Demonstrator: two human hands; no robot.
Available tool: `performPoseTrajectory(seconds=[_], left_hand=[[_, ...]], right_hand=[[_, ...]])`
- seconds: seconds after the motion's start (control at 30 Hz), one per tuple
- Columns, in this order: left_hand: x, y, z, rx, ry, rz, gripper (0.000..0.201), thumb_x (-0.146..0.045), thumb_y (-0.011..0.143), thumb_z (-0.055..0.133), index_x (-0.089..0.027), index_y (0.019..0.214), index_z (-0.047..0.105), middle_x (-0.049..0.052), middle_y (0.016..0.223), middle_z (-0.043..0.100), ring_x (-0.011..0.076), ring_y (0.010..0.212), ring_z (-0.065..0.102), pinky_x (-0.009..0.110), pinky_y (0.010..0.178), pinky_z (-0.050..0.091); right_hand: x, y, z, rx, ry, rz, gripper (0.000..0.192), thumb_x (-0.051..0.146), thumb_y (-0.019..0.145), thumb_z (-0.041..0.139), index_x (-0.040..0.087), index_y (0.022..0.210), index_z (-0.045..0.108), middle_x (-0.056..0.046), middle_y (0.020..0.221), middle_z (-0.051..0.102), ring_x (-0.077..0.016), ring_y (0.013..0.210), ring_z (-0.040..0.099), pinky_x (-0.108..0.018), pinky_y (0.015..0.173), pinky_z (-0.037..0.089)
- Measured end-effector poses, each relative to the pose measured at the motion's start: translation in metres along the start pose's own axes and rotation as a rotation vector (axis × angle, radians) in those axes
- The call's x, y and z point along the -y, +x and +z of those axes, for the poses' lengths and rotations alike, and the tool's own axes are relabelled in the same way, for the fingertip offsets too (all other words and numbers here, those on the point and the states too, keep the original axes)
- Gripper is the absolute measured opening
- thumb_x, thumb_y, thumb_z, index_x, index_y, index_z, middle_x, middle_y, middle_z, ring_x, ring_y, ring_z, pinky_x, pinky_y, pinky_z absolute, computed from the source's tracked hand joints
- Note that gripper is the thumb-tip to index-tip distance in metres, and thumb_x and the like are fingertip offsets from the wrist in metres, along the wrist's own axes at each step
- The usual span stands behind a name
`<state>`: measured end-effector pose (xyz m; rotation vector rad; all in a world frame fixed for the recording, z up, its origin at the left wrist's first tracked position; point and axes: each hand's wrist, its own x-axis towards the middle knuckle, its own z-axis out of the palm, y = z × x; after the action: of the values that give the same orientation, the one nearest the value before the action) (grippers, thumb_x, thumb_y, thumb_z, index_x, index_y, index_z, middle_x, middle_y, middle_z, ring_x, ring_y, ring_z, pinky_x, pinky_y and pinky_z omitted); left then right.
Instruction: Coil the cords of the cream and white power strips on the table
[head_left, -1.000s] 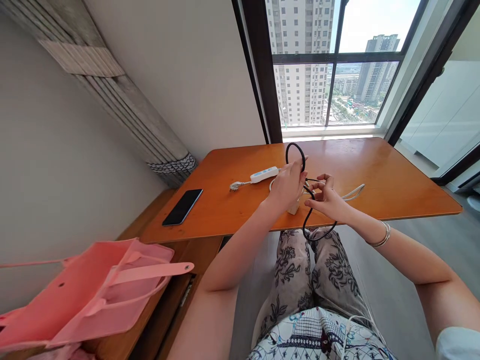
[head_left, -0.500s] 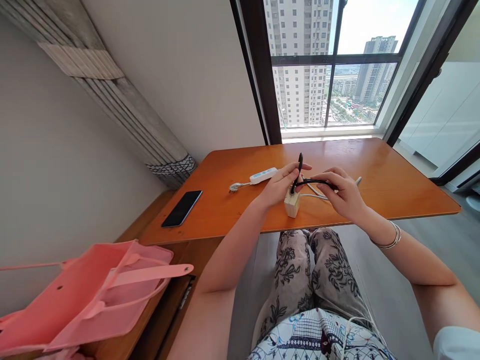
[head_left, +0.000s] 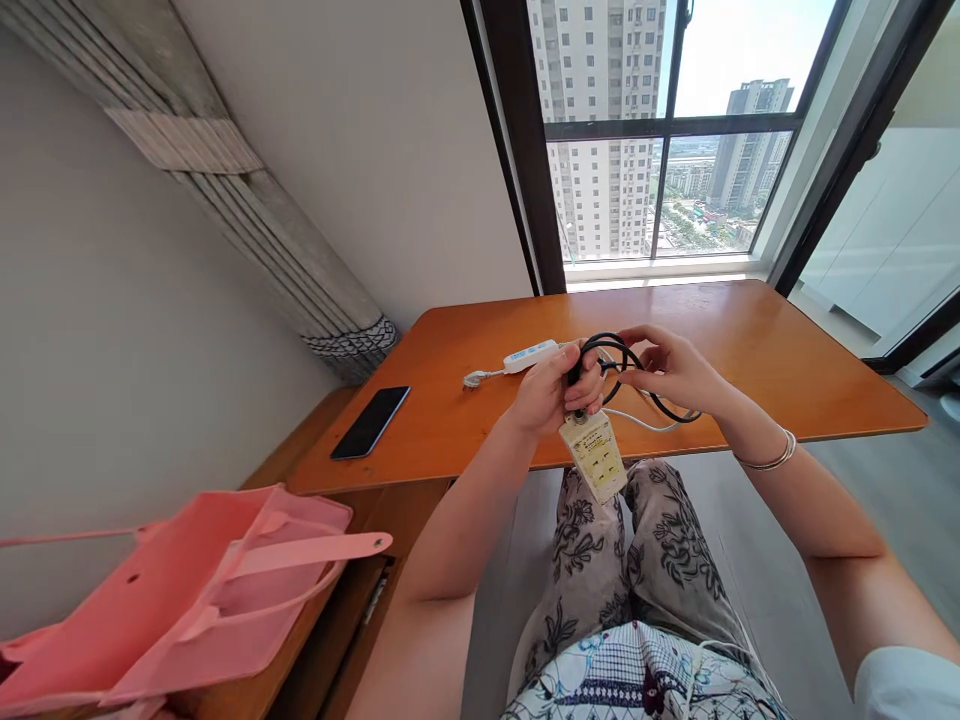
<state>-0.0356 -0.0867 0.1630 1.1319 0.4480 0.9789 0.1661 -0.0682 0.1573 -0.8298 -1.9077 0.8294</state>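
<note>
My left hand [head_left: 551, 392] is closed around gathered loops of black cable [head_left: 621, 345] over the table's front edge. From below its fist hangs a cream power strip [head_left: 594, 455], tilted, its socket face toward me and the cable entering its top end. My right hand [head_left: 671, 372] is at the right side of the loops, fingers curled, thumb and fingertips on the cable. One loose bend of cable droops beneath it. Behind my hands, a white power strip [head_left: 531, 356] lies on the table, with its plug [head_left: 474, 380] to the left and a white cord [head_left: 645, 424] to the right.
The orange-brown wooden table [head_left: 795, 370] stands before a window. A black phone [head_left: 370, 422] lies at the table's left. An open pink bag [head_left: 225, 600] rests on a wooden surface at the lower left. A curtain [head_left: 285, 250] hangs at the left wall.
The cream power strip has been lifted from the tabletop and turned, now hanging past the front edge. The black cable is now in loops within my left fist, which has closed.
</note>
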Motion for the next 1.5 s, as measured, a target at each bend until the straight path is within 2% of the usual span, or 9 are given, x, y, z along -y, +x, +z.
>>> performPoseTrajectory(seconds=[0.1, 0.2, 0.3, 0.47, 0.67, 0.8, 0.93, 1.2, 1.5], left_hand=[[-0.001, -0.002, 0.000, -0.033, -0.050, -0.020, 0.040, -0.050, 0.095, 0.055, -0.020, 0.070, 0.046, -0.010, 0.043, 0.031, 0.0056, 0.033, 0.025, 0.022, 0.042, 0.041], [0.000, -0.003, 0.001, -0.060, -0.076, -0.031, 0.039, -0.048, 0.095, 0.056, -0.019, 0.071, 0.047, -0.010, 0.044, 0.031, 0.0047, 0.032, 0.024, 0.020, 0.041, 0.039], [0.000, -0.003, 0.000, -0.046, -0.079, -0.047, 0.038, -0.047, 0.096, 0.055, -0.019, 0.072, 0.048, -0.011, 0.042, 0.027, 0.0041, 0.032, 0.020, 0.018, 0.039, 0.035], [0.002, -0.008, -0.001, 0.101, -0.084, -0.060, 0.040, -0.050, 0.091, 0.059, -0.021, 0.070, 0.041, -0.010, 0.041, 0.031, 0.0036, 0.031, 0.014, 0.018, 0.033, 0.025], [-0.005, -0.019, 0.007, -0.090, 0.008, 0.022, 0.052, -0.064, 0.093, 0.044, -0.021, 0.068, 0.029, 0.009, 0.094, 0.073, 0.0041, 0.038, 0.027, 0.022, 0.033, 0.029], [-0.022, -0.032, 0.011, -0.260, 0.109, 0.178, 0.054, -0.069, 0.092, 0.040, -0.021, 0.069, 0.037, 0.013, 0.126, 0.067, 0.0114, 0.054, 0.051, 0.025, 0.035, 0.034], [-0.031, -0.038, 0.005, -0.270, 0.000, 0.277, 0.053, -0.066, 0.094, 0.038, -0.020, 0.073, 0.051, 0.011, 0.137, 0.060, 0.0094, 0.054, 0.055, 0.023, 0.033, 0.031], [-0.021, -0.030, -0.001, -0.153, -0.320, 0.257, 0.054, -0.051, 0.102, 0.029, -0.018, 0.064, 0.048, 0.006, 0.136, 0.065, 0.0020, 0.036, 0.036, 0.022, 0.030, 0.029], [-0.019, -0.027, -0.002, -0.244, -0.327, 0.227, 0.054, -0.057, 0.100, 0.035, -0.019, 0.063, 0.045, 0.005, 0.108, 0.075, 0.0036, 0.036, 0.035, 0.019, 0.030, 0.026]], right_hand=[[-0.002, -0.014, -0.001, 0.074, 0.112, 0.102, 0.053, 0.040, 0.071, 0.082, 0.022, 0.116, 0.060, -0.008, 0.117, 0.063, -0.0084, 0.066, 0.057, -0.027, 0.058, 0.055], [-0.001, -0.027, 0.000, 0.117, 0.240, 0.196, 0.040, 0.048, 0.077, 0.077, 0.020, 0.099, 0.060, -0.003, 0.092, 0.065, -0.0096, 0.059, 0.059, -0.027, 0.054, 0.055], [0.003, -0.031, 0.003, -0.049, 0.228, 0.173, 0.034, 0.053, 0.083, 0.070, 0.020, 0.089, 0.063, 0.003, 0.067, 0.058, -0.0083, 0.048, 0.051, -0.024, 0.045, 0.045], [0.005, -0.022, 0.005, -0.304, 0.037, 0.036, 0.030, 0.049, 0.085, 0.068, 0.021, 0.091, 0.074, 0.002, 0.063, 0.059, -0.0122, 0.055, 0.051, -0.027, 0.052, 0.043], [-0.010, -0.026, 0.011, -0.146, -0.186, -0.083, 0.034, 0.049, 0.093, 0.056, 0.021, 0.087, 0.074, -0.001, 0.068, 0.064, -0.0151, 0.061, 0.056, -0.029, 0.060, 0.044], [-0.024, -0.036, 0.004, -0.020, -0.386, -0.113, 0.027, 0.044, 0.094, 0.057, 0.023, 0.092, 0.075, -0.006, 0.081, 0.072, -0.0206, 0.077, 0.064, -0.034, 0.073, 0.048], [-0.032, -0.030, -0.024, 0.035, -0.345, -0.002, 0.033, 0.050, 0.091, 0.059, 0.021, 0.089, 0.075, -0.005, 0.076, 0.071, -0.0184, 0.069, 0.061, -0.031, 0.065, 0.046], [-0.021, 0.011, -0.085, -0.727, -0.575, -0.210, 0.017, 0.038, 0.088, 0.063, 0.023, 0.094, 0.069, -0.002, 0.078, 0.063, -0.0188, 0.078, 0.061, -0.035, 0.075, 0.049], [0.000, 0.019, -0.092, -0.627, -0.890, -0.368, 0.039, 0.051, 0.095, 0.053, 0.022, 0.119, 0.062, -0.009, 0.098, 0.059, -0.0261, 0.094, 0.061, -0.043, 0.082, 0.051]])
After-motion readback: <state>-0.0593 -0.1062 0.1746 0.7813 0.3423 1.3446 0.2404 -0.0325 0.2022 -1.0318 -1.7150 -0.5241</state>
